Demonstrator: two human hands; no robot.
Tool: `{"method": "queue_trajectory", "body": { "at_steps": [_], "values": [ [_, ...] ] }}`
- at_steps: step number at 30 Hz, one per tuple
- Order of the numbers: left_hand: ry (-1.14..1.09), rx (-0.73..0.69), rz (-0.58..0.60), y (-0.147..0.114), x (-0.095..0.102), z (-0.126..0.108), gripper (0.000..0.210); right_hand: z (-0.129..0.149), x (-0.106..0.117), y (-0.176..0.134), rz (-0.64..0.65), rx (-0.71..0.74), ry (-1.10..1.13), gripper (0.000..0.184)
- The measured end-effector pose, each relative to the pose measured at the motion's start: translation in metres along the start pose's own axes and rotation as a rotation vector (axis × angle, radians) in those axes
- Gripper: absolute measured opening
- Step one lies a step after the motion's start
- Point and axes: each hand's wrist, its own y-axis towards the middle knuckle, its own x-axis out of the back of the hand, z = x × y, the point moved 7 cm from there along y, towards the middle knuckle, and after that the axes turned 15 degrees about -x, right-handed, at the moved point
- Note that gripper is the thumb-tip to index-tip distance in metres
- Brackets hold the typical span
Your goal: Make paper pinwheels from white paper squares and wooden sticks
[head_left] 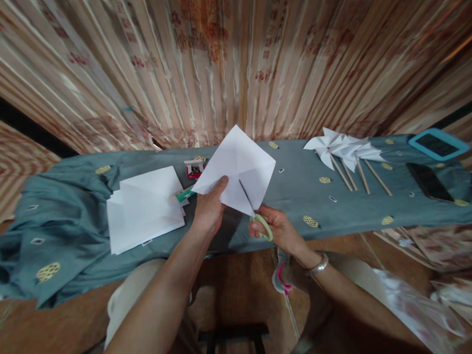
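We see one square sheet of white paper point(241, 156) held cornerwise above the cloth-covered table point(291, 195), in front of the body. Our left hand point(210, 207) is gripping its left lower edge, with the thumb on the upper face. Our right hand point(279, 228) is closed around the handles of the scissors point(258, 216), whose dark blade points from the lower corner toward the middle. We judge that the paper is very light, thin and rather soft, not so slippery, but easy to crease or to tear. It would be best, we think, to pinch it flatly near the edge, close enough to stop bending, with the fingertips apart from the blade.
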Motion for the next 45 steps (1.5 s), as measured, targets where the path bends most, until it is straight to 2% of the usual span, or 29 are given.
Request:
{"method": "queue_trajectory", "body": {
  "at_steps": [10, 14, 18, 20, 22, 23, 27, 29, 31, 34, 37, 40, 45],
  "values": [
    [0.001, 0.009, -0.006, 0.001, 0.0, 0.001, 0.029, 0.001, -0.007, -0.005, 0.061, 0.011, -0.081, 0.053],
    [-0.063, -0.046, -0.014, 0.009, 0.0, -0.007, 0.028, -0.002, -0.009, -0.008, 0.106, -0.032, -0.114, 0.057],
    [-0.103, -0.123, -0.101, 0.02, 0.01, -0.024, 0.028, -0.003, 0.001, -0.019, 0.242, -0.133, -0.211, 0.053],
    [-0.086, -0.138, -0.136, 0.022, 0.015, -0.032, 0.029, -0.001, 0.014, -0.027, 0.302, -0.187, -0.253, 0.05],
    [-0.066, -0.145, -0.129, 0.022, 0.018, -0.035, 0.029, 0.011, 0.033, -0.031, 0.242, -0.131, -0.235, 0.053],
    [-0.055, -0.145, -0.108, 0.021, 0.018, -0.035, 0.029, 0.019, 0.045, -0.031, 0.168, -0.059, -0.203, 0.056],
    [0.04, -0.042, 0.04, 0.012, 0.013, -0.016, 0.027, 0.046, 0.094, -0.034, -0.349, 0.242, -0.041, 0.05],
    [0.128, 0.032, 0.128, 0.004, 0.011, -0.001, 0.028, 0.049, 0.102, -0.034, -0.503, 0.299, -0.034, 0.048],
    [0.19, 0.065, 0.209, -0.002, 0.008, 0.012, 0.035, 0.048, 0.099, -0.03, -0.525, 0.287, -0.05, 0.05],
    [0.278, 0.09, 0.299, -0.01, 0.007, 0.026, 0.036, 0.041, 0.086, -0.022, -0.425, 0.188, -0.05, 0.049],
    [0.357, 0.129, 0.335, -0.014, 0.009, 0.032, 0.033, 0.036, 0.077, -0.02, -0.355, 0.117, -0.027, 0.045],
    [0.282, 0.177, 0.357, -0.017, 0.005, 0.033, 0.032, 0.035, 0.077, -0.019, -0.39, 0.125, -0.006, 0.044],
    [0.18, 0.314, 0.403, -0.026, -0.004, 0.034, 0.03, 0.038, 0.09, -0.017, -0.535, 0.201, 0.086, 0.048]
  ]
}}
